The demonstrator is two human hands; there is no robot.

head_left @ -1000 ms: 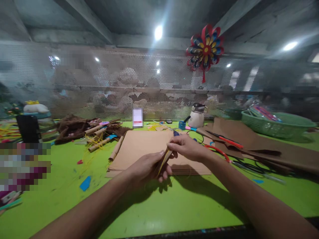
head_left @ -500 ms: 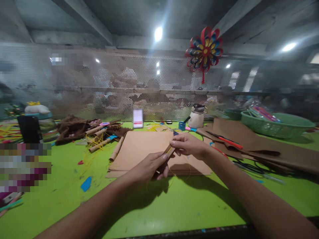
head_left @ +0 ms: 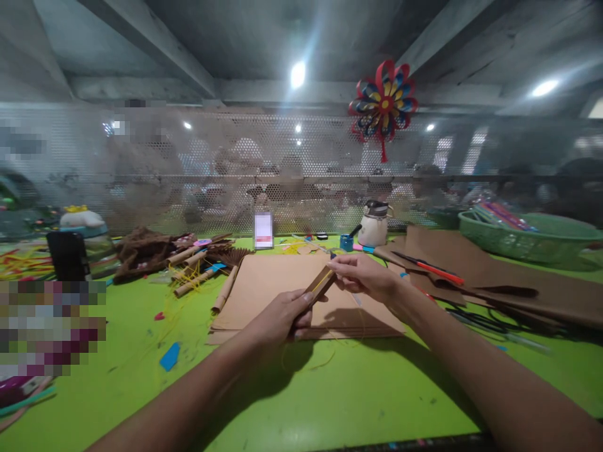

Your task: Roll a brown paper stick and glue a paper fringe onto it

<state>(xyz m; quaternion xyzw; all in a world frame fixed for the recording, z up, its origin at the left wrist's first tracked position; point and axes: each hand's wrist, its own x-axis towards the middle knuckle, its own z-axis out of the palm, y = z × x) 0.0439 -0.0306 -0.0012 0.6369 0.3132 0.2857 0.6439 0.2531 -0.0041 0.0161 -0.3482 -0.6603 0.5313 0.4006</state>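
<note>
My left hand is closed around the lower end of a narrow folded brown paper strip that slants up to the right. My right hand pinches the strip's upper end together with a thin yellow string that runs along the strip and trails in a loop onto the green table. Both hands hover over a stack of brown paper sheets lying flat on the table.
Rolled paper tubes and folded brown fans lie at the left. Red-handled scissors rest on brown sheets at the right, beside a green basket. A white pot, a phone and a mesh screen stand behind. A paper pinwheel hangs above.
Both hands have lifted the strip slightly up and away from me. The right hand has drawn the yellow string further along the strip, and the loop now trails lower onto the table.
</note>
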